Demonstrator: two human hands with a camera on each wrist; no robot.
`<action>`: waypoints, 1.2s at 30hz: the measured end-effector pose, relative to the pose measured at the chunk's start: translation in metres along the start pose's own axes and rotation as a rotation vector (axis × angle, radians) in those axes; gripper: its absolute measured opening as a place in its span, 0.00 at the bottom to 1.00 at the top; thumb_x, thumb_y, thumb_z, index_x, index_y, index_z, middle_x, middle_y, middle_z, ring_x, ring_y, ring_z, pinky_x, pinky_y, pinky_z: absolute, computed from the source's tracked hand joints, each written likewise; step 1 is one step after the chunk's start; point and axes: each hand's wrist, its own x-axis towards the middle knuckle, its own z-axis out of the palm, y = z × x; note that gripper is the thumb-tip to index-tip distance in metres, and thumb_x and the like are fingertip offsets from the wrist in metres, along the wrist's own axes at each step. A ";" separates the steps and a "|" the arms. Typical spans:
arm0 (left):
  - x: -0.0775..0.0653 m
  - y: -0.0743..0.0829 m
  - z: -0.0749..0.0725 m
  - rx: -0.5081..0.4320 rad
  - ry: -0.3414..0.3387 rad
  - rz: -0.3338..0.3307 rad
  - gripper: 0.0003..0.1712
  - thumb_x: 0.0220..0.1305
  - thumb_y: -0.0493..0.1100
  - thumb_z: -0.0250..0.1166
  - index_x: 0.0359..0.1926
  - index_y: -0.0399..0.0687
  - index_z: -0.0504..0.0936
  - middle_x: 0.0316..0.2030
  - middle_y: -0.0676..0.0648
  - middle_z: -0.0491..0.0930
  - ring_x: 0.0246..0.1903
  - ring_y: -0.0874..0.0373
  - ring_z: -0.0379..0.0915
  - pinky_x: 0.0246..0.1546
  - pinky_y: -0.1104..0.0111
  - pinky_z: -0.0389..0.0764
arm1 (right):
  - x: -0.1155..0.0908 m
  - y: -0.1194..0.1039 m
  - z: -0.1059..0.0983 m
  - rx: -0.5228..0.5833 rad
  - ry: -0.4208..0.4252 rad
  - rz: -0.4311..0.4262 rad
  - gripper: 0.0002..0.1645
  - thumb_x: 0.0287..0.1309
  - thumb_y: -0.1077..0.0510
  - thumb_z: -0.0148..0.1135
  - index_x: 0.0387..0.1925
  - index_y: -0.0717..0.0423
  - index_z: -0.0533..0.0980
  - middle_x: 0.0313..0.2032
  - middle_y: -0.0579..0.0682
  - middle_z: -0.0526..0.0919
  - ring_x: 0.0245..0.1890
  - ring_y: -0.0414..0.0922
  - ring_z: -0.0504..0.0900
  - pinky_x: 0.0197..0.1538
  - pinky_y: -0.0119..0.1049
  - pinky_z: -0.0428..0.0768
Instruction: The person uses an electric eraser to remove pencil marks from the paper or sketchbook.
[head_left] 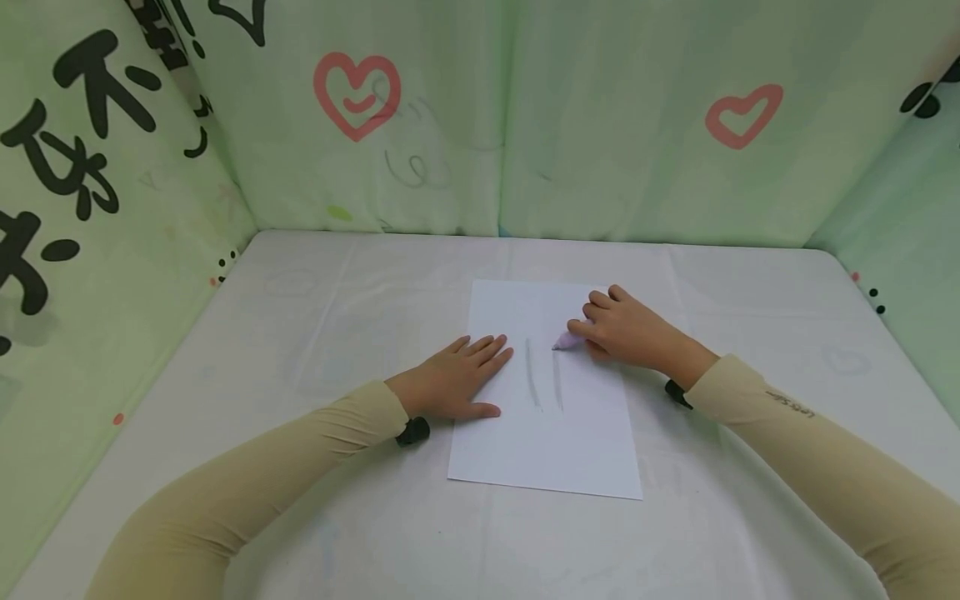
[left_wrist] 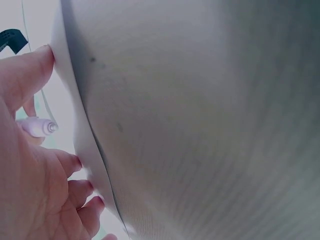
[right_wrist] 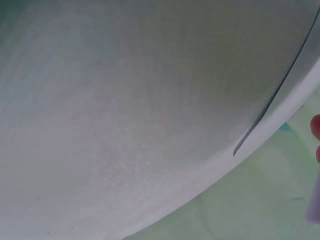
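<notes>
A sheet of white paper (head_left: pixel 540 458) lies on the white table. My left hand (head_left: pixel 453 383) rests on its left side, fingers spread and straight. Over the upper right part of the sheet, my right hand (head_left: pixel 633 329) grips a pale purple pen (head_left: pixel 568 341), its tip tilted down toward the paper. Two thin grey strokes run roughly lengthwise, with the right stroke (head_left: pixel 558 382) just below the tip. The left wrist view shows the pen (left_wrist: pixel 36 126) beyond my left palm (left_wrist: pixel 35 185). At the right wrist view's edge, only fingertips (right_wrist: pixel 316 127) and part of the purple barrel (right_wrist: pixel 314 207) appear.
The white-covered table (head_left: pixel 360 283) extends around the sheet on all sides. Pale green curtains (head_left: pixel 600 125) with red hearts and black lettering stand behind and at both sides. Dark bands (head_left: pixel 413 432) sit at both wrists, below beige sleeves.
</notes>
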 end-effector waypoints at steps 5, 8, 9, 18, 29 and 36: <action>0.000 0.000 0.001 0.012 0.009 0.009 0.50 0.64 0.70 0.47 0.74 0.49 0.40 0.75 0.47 0.39 0.74 0.53 0.37 0.73 0.55 0.45 | -0.002 0.001 0.000 0.012 -0.009 0.013 0.13 0.39 0.63 0.61 0.29 0.55 0.68 0.18 0.50 0.68 0.24 0.46 0.60 0.29 0.37 0.60; 0.000 0.000 0.000 0.017 0.007 0.010 0.50 0.64 0.70 0.46 0.74 0.49 0.40 0.75 0.47 0.39 0.74 0.53 0.37 0.73 0.55 0.45 | -0.002 0.002 0.000 0.014 -0.014 0.009 0.10 0.42 0.63 0.57 0.30 0.55 0.68 0.19 0.50 0.69 0.25 0.46 0.61 0.30 0.37 0.60; 0.000 0.000 0.000 0.018 0.006 0.010 0.50 0.64 0.70 0.46 0.74 0.49 0.40 0.75 0.47 0.39 0.74 0.53 0.37 0.73 0.55 0.45 | -0.001 0.002 0.001 0.014 -0.015 0.007 0.08 0.43 0.63 0.55 0.30 0.55 0.68 0.19 0.51 0.69 0.25 0.46 0.61 0.30 0.37 0.60; 0.000 -0.001 0.000 0.007 -0.002 0.003 0.50 0.64 0.70 0.46 0.75 0.49 0.39 0.75 0.48 0.38 0.74 0.54 0.36 0.73 0.55 0.44 | -0.003 0.003 0.002 0.043 -0.029 0.004 0.04 0.51 0.61 0.45 0.29 0.55 0.67 0.18 0.51 0.69 0.25 0.46 0.61 0.31 0.38 0.59; 0.001 -0.001 0.002 0.005 0.005 0.013 0.50 0.63 0.70 0.48 0.74 0.47 0.40 0.75 0.46 0.40 0.74 0.52 0.38 0.73 0.54 0.45 | -0.002 0.004 0.005 0.034 -0.004 -0.004 0.05 0.47 0.63 0.52 0.29 0.55 0.66 0.18 0.51 0.70 0.25 0.46 0.62 0.31 0.39 0.60; 0.000 -0.001 0.000 0.010 0.010 0.011 0.50 0.63 0.70 0.47 0.74 0.48 0.41 0.75 0.46 0.40 0.74 0.53 0.38 0.73 0.55 0.45 | -0.001 0.003 0.004 0.014 -0.009 -0.004 0.10 0.43 0.63 0.57 0.31 0.55 0.67 0.20 0.52 0.71 0.26 0.47 0.63 0.32 0.40 0.62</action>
